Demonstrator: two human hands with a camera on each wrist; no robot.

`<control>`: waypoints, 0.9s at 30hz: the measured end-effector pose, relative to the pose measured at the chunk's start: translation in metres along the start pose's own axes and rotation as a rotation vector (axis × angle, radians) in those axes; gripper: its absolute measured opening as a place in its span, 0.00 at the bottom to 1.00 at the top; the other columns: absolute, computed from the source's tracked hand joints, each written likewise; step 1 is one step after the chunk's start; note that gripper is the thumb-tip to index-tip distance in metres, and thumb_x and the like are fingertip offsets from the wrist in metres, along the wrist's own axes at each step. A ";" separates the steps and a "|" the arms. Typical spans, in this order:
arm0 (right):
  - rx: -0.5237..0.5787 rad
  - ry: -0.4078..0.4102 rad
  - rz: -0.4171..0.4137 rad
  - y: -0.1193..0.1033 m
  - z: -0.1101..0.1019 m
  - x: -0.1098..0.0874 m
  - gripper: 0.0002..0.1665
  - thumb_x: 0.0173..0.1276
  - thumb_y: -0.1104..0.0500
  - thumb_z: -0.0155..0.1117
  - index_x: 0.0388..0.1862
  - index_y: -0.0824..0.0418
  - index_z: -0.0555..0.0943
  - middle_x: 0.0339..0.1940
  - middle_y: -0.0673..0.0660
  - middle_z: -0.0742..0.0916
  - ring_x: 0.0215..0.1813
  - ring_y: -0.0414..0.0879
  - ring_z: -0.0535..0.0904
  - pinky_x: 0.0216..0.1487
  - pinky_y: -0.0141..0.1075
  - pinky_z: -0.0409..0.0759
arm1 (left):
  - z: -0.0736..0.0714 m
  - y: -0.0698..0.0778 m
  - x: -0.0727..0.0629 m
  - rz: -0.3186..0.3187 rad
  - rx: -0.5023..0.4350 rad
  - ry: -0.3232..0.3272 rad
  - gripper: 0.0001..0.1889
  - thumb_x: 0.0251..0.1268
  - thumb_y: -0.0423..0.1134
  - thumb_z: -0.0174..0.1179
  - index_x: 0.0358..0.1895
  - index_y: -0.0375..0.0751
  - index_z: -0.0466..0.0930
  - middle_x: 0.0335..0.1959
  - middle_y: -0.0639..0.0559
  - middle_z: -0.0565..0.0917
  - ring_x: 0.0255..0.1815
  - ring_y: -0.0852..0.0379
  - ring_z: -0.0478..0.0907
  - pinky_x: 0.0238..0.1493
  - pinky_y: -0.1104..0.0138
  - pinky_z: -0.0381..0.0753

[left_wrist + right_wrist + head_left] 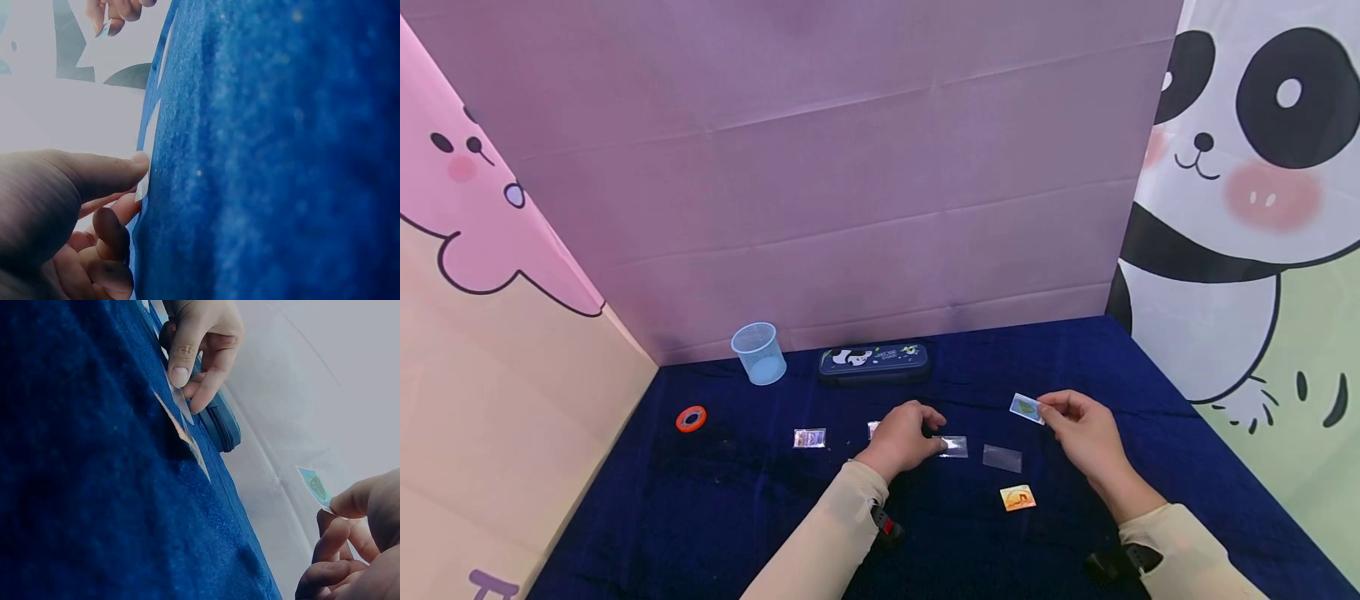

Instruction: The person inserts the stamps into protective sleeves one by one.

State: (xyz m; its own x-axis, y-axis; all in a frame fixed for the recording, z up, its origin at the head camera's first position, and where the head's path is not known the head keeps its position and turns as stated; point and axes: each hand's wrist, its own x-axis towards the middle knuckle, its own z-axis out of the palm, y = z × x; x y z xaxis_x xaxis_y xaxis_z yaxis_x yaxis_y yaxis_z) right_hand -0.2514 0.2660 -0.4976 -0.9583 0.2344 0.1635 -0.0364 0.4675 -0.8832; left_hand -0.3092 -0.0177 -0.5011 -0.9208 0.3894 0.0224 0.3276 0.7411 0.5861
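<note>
My left hand (904, 439) pinches the near end of a small clear plastic sleeve (955, 447) by its left edge, low over the dark blue cloth. In the left wrist view, the thumb (119, 172) lies on one face of the sleeve with a fingertip behind it. My right hand (1088, 442) holds a small card (1024, 407) with a green and blue picture between thumb and fingers, raised above the cloth. Between the hands lies a second clear sleeve (1002, 458). An orange and yellow card (1018, 497) rests nearer to me.
A shiny purplish card (809, 438) lies to the left; another card (872, 428) is partly hidden behind my left hand. At the back stand a blue mesh cup (760, 358) and a dark panda pencil case (874, 364). A red-orange ring (691, 418) lies far left.
</note>
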 end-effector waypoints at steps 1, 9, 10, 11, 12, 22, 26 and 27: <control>0.002 0.000 0.001 0.000 0.000 0.000 0.17 0.82 0.52 0.61 0.56 0.62 0.85 0.45 0.61 0.83 0.39 0.50 0.76 0.34 0.33 0.78 | 0.001 0.000 0.001 0.005 0.006 -0.002 0.13 0.64 0.45 0.76 0.51 0.55 0.91 0.41 0.63 0.80 0.42 0.63 0.77 0.49 0.62 0.80; 0.014 -0.010 -0.004 0.001 0.000 0.000 0.16 0.82 0.52 0.61 0.56 0.62 0.85 0.43 0.60 0.83 0.38 0.49 0.76 0.33 0.33 0.77 | 0.003 0.001 0.002 0.033 0.024 -0.013 0.04 0.64 0.43 0.76 0.41 0.57 0.92 0.38 0.65 0.79 0.40 0.65 0.76 0.46 0.65 0.79; 0.015 -0.011 -0.005 0.001 0.000 0.000 0.16 0.82 0.52 0.61 0.56 0.62 0.85 0.43 0.60 0.83 0.38 0.49 0.76 0.33 0.33 0.77 | 0.003 0.001 0.002 0.033 0.020 -0.016 0.04 0.65 0.43 0.76 0.39 0.58 0.92 0.38 0.66 0.79 0.40 0.65 0.76 0.46 0.65 0.79; 0.016 -0.012 -0.007 0.001 0.000 0.000 0.16 0.82 0.52 0.62 0.56 0.62 0.85 0.43 0.60 0.83 0.38 0.49 0.76 0.33 0.33 0.77 | 0.003 0.001 0.002 0.034 0.016 -0.019 0.03 0.65 0.43 0.76 0.38 0.58 0.91 0.38 0.66 0.80 0.39 0.65 0.76 0.46 0.65 0.79; 0.016 -0.013 -0.007 0.001 0.000 0.000 0.16 0.82 0.52 0.62 0.56 0.62 0.85 0.43 0.60 0.82 0.38 0.49 0.76 0.33 0.33 0.77 | 0.003 0.001 0.002 0.035 0.013 -0.021 0.03 0.65 0.42 0.75 0.37 0.58 0.90 0.37 0.66 0.80 0.39 0.66 0.76 0.46 0.65 0.79; 0.025 -0.020 -0.019 0.000 0.001 0.000 0.16 0.81 0.52 0.62 0.55 0.63 0.85 0.43 0.61 0.84 0.38 0.49 0.76 0.34 0.33 0.78 | -0.003 -0.001 -0.001 0.044 -0.026 -0.019 0.09 0.67 0.41 0.73 0.31 0.60 0.84 0.32 0.66 0.80 0.33 0.64 0.76 0.38 0.65 0.77; 0.040 -0.037 -0.018 -0.001 0.003 -0.001 0.16 0.81 0.53 0.62 0.55 0.63 0.84 0.43 0.60 0.85 0.37 0.48 0.77 0.35 0.34 0.79 | -0.010 -0.003 -0.006 0.030 -0.068 -0.011 0.06 0.68 0.42 0.72 0.34 0.58 0.84 0.35 0.64 0.81 0.33 0.63 0.76 0.37 0.64 0.77; 0.045 -0.040 -0.019 -0.001 0.003 -0.001 0.16 0.81 0.53 0.62 0.55 0.63 0.84 0.42 0.60 0.85 0.36 0.48 0.78 0.35 0.34 0.79 | -0.012 -0.003 -0.007 0.026 -0.076 -0.008 0.06 0.69 0.42 0.71 0.35 0.58 0.84 0.36 0.64 0.81 0.34 0.63 0.77 0.37 0.64 0.77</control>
State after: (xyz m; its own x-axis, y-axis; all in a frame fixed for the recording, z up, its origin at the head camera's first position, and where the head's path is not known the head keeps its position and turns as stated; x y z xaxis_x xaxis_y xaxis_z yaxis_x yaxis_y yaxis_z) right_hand -0.2515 0.2629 -0.4982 -0.9679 0.1910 0.1634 -0.0664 0.4327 -0.8991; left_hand -0.3062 -0.0291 -0.4933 -0.9103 0.4128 0.0317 0.3341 0.6874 0.6448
